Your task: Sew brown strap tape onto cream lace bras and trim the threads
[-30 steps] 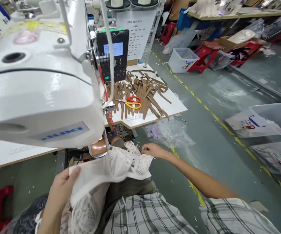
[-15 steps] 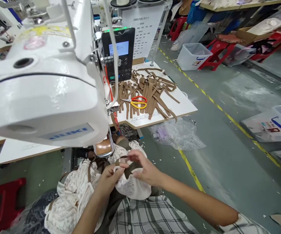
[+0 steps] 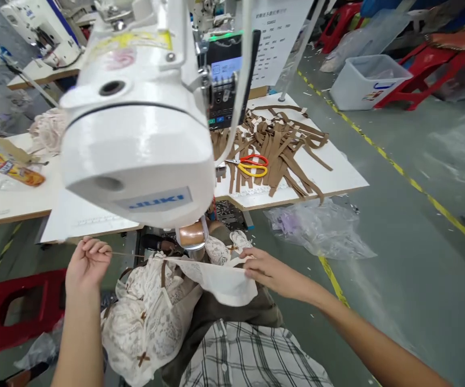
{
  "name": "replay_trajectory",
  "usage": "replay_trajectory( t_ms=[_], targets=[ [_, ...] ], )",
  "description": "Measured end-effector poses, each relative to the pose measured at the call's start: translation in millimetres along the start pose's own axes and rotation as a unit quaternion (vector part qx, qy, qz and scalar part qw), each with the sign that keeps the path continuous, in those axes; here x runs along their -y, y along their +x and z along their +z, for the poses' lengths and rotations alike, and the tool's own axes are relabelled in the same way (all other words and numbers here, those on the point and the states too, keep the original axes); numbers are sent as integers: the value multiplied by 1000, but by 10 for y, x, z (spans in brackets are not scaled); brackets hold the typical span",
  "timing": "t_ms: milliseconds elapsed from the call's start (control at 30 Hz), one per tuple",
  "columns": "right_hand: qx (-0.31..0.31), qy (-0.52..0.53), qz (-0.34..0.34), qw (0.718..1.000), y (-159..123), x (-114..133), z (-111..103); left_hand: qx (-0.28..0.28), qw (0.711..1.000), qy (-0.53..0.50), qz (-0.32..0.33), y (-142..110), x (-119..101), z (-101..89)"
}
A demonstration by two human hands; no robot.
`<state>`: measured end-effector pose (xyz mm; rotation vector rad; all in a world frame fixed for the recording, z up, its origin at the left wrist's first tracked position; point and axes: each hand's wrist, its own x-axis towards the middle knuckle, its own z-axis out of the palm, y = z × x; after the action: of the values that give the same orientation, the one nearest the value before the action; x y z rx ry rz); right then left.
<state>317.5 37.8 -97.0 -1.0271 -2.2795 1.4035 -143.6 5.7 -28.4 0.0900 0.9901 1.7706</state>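
My left hand (image 3: 87, 260) is closed in a pinch on a thin brown strap (image 3: 130, 254) and holds it out to the left. The strap runs taut towards the white lace garment (image 3: 152, 309) lying on my lap. My right hand (image 3: 267, 269) grips the garment's plain white lining edge (image 3: 224, 279) below the sewing machine. The white sewing machine head (image 3: 139, 134) hangs over both hands, with a copper-coloured part (image 3: 191, 235) at its underside just above the fabric.
A pile of brown straps (image 3: 281, 145) and red-and-yellow scissors (image 3: 251, 165) lie on the white table (image 3: 337, 177). The machine's control panel (image 3: 226, 80) stands behind. A red stool (image 3: 11, 312) sits at my left, a plastic bag (image 3: 321, 228) on the floor at right.
Both hands were together at the garment's middle; now my left hand has drawn the brown strap out to the left and my right hand holds the white edge. The view has shifted left.
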Motion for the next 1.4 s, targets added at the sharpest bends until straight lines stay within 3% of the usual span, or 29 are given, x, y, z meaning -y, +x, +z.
replay_trajectory(
  t_ms=[100, 167, 267, 300, 367, 433, 567, 700, 833, 900, 967, 1000, 1033, 1067, 1100, 1133, 1200, 1300, 1400],
  targets=[
    [-38, 44, 63, 996, -17, -112, 62, -25, 998, 31, 39, 77, -185, -200],
    [-111, 55, 114, 986, -16, -168, 153, -26, 996, 64, 48, 49, -191, -257],
    [-286, 56, 158, 944, 18, -160, 302, 1, 991, 134, 22, -85, 18, -203],
    [-309, 49, 153, 937, 44, -117, 345, 17, 987, 162, 2, -150, 145, -147],
    [-261, 41, 112, 958, 126, 32, 412, 58, 973, 217, -44, -313, 457, 6],
    [-156, 58, 56, 984, 244, 236, 447, 109, 953, 269, -92, -514, 782, 191],
    [-47, 131, 26, 990, 502, 584, 404, 213, 893, 360, -166, -913, 1225, 532],
    [4, 148, 12, 989, 601, 758, 227, 312, 783, 520, -137, -1089, 1339, 761],
    [56, 98, -13, 993, 574, 790, 60, 377, 684, 613, -118, -1024, 1306, 846],
    [49, 74, -4, 996, 567, 720, 40, 358, 656, 663, -45, -973, 1309, 807],
    [-29, 94, 38, 994, 576, 607, 78, 260, 677, 684, 79, -967, 1378, 704],
    [-87, 127, 66, 986, 584, 549, 118, 218, 704, 668, 108, -987, 1446, 634],
    [-148, 169, 92, 970, 591, 501, 172, 205, 744, 631, 83, -1023, 1539, 557],
    [-200, 211, 113, 950, 595, 467, 238, 227, 785, 576, 8, -1068, 1654, 480],
    [-242, 245, 125, 930, 594, 451, 315, 290, 807, 499, -123, -1120, 1786, 410],
    [-274, 267, 130, 915, 584, 450, 402, 340, 809, 405, -256, -1171, 1926, 352],
    [-319, 276, 128, 898, 540, 479, 599, 340, 828, 308, -321, -1260, 2197, 294],
    [-365, 247, 103, 892, 431, 511, 921, 217, 920, 189, -266, -1349, 2478, 343],
    [-379, 213, 68, 898, 329, 459, 1185, 115, 963, 149, -190, -1417, 2581, 456]
  ],
)
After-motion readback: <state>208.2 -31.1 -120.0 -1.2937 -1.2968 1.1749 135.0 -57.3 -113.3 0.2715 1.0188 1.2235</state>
